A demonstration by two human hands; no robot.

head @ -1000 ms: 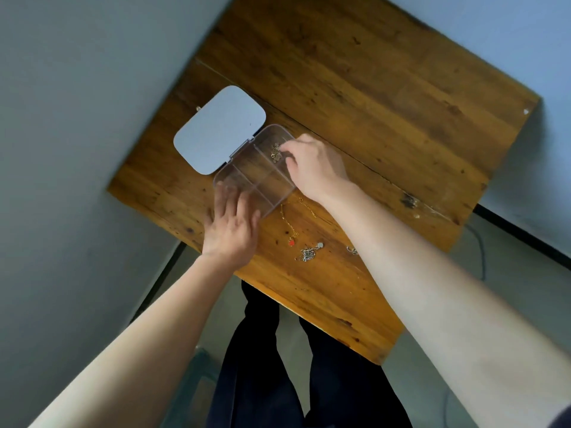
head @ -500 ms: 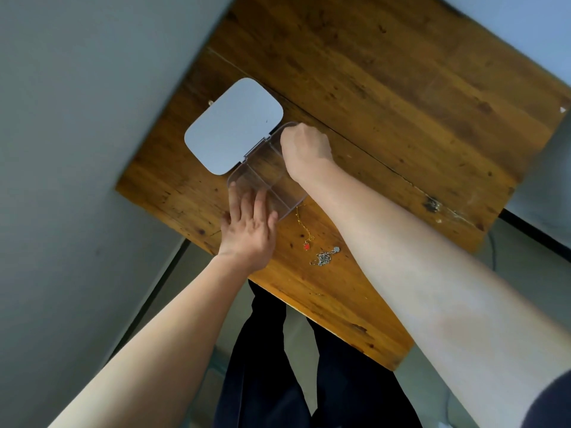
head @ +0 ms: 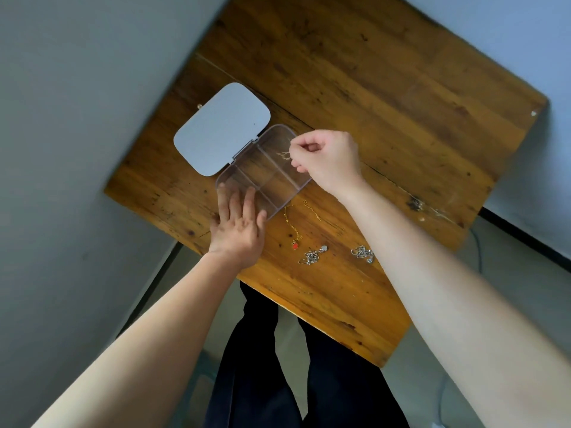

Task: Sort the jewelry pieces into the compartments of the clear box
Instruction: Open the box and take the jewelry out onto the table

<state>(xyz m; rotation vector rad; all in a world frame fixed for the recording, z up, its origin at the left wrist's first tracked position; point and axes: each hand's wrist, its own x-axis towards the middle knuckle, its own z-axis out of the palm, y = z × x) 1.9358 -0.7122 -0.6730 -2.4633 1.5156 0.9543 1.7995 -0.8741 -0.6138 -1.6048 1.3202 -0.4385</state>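
Note:
The clear box [head: 279, 183] lies open on the wooden table [head: 386, 88], its pale lid [head: 221, 135] folded back to the far left. My left hand [head: 238, 227] presses flat on the box's near left corner. My right hand [head: 327, 159] hovers at the box's far right compartment, fingers curled, thumb and forefinger pinched at a thin gold chain [head: 283, 156] that hangs into that compartment. Loose on the table near the box lie a gold chain with a red pendant [head: 293, 239], a short gold chain [head: 312, 209] and two silver pieces [head: 312, 256], [head: 362, 253].
The table's near edge [head: 309, 307] runs diagonally just behind the loose pieces, with my dark-trousered legs [head: 262, 366] below it. A grey wall [head: 77, 118] borders the table's left side. The far half of the tabletop is bare wood.
My right hand has drawn back from deep inside the box toward its right rim, and the gold chain now shows in the far right compartment. My left hand stays on the box.

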